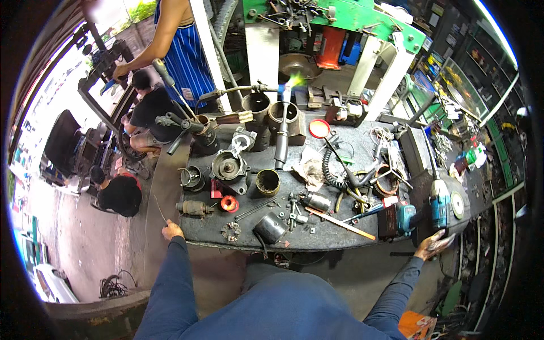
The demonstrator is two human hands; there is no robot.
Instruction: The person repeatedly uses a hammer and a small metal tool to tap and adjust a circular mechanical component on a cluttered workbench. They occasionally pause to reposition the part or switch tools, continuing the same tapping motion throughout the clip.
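Observation:
At the bench's left front corner, my left hand (173, 230) is closed on a thin, bent wire (161, 208) that points up and away. On the far right my right hand (433, 245) has its fingers stretched out by the bench edge, just in front of a teal power tool (439, 205); nothing shows in it. Nearest my left hand lies a small motor armature (194, 208). A round slotted part (230, 232) and a dark cylindrical housing (271, 228) lie along the front edge. Farther back, a lit gas torch (281, 144) stands upright with a greenish flame.
Metal cups, a motor end housing (228, 165), a red ring (229, 204), a wooden stick (340, 222) and a coiled black cord (331, 170) crowd the bench (362, 238). A bench vise (345, 109) stands behind. Other people (119, 192) are at the left.

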